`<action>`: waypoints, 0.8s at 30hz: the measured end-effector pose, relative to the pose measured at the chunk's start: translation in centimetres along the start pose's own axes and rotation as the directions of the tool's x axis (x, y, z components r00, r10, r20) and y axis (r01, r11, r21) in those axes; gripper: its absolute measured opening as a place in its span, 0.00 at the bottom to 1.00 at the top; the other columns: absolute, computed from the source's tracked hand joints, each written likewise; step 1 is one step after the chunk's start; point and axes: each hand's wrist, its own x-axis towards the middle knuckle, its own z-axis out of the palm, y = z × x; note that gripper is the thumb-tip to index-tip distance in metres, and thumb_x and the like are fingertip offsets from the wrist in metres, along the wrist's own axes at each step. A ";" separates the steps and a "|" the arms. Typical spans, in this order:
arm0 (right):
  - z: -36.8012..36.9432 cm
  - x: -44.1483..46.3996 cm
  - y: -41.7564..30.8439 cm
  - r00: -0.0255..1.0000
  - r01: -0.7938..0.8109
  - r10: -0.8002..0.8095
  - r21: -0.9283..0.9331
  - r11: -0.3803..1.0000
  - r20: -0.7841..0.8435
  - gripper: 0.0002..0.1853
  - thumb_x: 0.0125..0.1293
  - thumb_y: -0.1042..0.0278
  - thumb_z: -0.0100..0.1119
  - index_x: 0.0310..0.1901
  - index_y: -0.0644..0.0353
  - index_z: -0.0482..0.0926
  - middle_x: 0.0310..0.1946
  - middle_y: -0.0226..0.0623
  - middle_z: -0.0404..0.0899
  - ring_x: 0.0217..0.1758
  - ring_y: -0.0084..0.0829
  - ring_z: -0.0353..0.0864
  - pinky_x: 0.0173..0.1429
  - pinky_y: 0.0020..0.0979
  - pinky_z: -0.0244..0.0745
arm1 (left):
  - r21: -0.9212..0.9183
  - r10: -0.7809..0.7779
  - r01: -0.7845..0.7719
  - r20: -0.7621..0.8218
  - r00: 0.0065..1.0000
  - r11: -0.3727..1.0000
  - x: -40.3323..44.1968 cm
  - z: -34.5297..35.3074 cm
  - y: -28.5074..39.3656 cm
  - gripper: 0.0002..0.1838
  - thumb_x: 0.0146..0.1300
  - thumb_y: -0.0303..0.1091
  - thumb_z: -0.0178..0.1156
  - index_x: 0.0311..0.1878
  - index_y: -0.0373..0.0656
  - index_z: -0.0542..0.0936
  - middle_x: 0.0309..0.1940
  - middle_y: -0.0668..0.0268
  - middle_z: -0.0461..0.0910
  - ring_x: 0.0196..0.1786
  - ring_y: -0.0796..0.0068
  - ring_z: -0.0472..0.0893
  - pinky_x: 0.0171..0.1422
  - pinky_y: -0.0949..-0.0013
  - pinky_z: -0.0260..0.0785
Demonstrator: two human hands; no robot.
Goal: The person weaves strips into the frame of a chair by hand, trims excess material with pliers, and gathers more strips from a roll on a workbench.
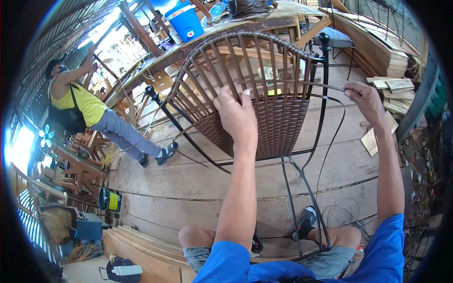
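A chair back [264,125] of brown wicker stands in front of me on a black metal frame. Its lower part is tightly woven, and bare upright slats fan out above the weave to a wrapped top rail. My left hand [236,113] is closed around the slats just over the woven edge, its fingertips partly hidden. Out to the right, my right hand [367,100] pinches a long brown weaving strip [325,86]. That strip runs level through the slats toward the left hand. Another loose length [340,120] curves down toward the floor.
A person in a yellow top [89,106] stands at the left by a long workbench [236,26]. On the bench sits a blue cooler [185,22]. Stacked boards [373,47] and wood pieces [396,92] lie at right. A bucket [109,199] is at left.
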 end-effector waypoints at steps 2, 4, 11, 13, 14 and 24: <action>-0.4 0.4 -0.7 1.000 -0.015 0.015 -0.036 0.999 0.012 0.08 0.62 0.69 0.59 0.39 0.65 0.79 0.25 0.38 0.76 0.29 0.28 0.73 0.36 0.29 0.69 | 0.096 0.003 -0.006 0.033 0.999 0.995 0.6 -0.2 -0.2 0.19 0.58 0.31 0.63 0.49 0.33 0.71 0.41 0.55 0.71 0.42 0.62 0.75 0.50 0.60 0.67; 0.4 1.0 -1.3 1.000 0.003 -0.004 -0.041 0.999 -0.009 0.09 0.62 0.68 0.59 0.38 0.66 0.79 0.24 0.38 0.76 0.28 0.27 0.72 0.37 0.28 0.68 | 0.058 -0.014 0.010 0.079 0.997 0.998 0.8 -0.5 -0.3 0.18 0.57 0.31 0.64 0.47 0.35 0.70 0.41 0.55 0.71 0.43 0.55 0.75 0.48 0.56 0.68; 0.2 2.2 -1.9 0.998 -0.033 0.033 0.001 0.999 0.056 0.10 0.59 0.71 0.62 0.40 0.66 0.78 0.28 0.35 0.77 0.33 0.23 0.74 0.40 0.27 0.70 | 0.130 -0.125 0.118 0.046 0.991 0.984 2.6 -3.1 -1.8 0.19 0.57 0.30 0.63 0.49 0.32 0.70 0.42 0.58 0.71 0.44 0.64 0.75 0.51 0.61 0.65; 0.4 2.3 -3.4 0.996 -0.001 0.008 -0.077 0.997 0.090 0.10 0.60 0.71 0.61 0.41 0.66 0.77 0.28 0.34 0.76 0.33 0.23 0.74 0.41 0.26 0.70 | 0.058 -0.075 0.074 0.019 0.997 0.996 2.2 -3.1 -2.4 0.18 0.58 0.30 0.63 0.48 0.33 0.70 0.41 0.58 0.71 0.43 0.63 0.74 0.51 0.61 0.65; 1.4 2.5 -4.0 0.995 0.081 -0.079 -0.021 0.997 0.066 0.10 0.60 0.72 0.61 0.41 0.66 0.77 0.28 0.35 0.77 0.33 0.24 0.74 0.41 0.27 0.70 | 0.023 -0.049 0.049 0.001 0.999 0.999 2.2 -3.2 -2.6 0.18 0.58 0.30 0.63 0.47 0.33 0.71 0.40 0.58 0.71 0.42 0.62 0.74 0.50 0.62 0.65; 0.5 4.4 -5.6 0.997 0.014 -0.012 -0.036 0.999 0.077 0.06 0.58 0.73 0.60 0.34 0.67 0.74 0.26 0.33 0.71 0.31 0.24 0.70 0.41 0.26 0.66 | -0.037 -0.067 0.062 -0.128 0.989 0.997 2.6 -5.1 -4.3 0.16 0.61 0.33 0.59 0.48 0.34 0.71 0.42 0.56 0.71 0.40 0.62 0.73 0.48 0.62 0.66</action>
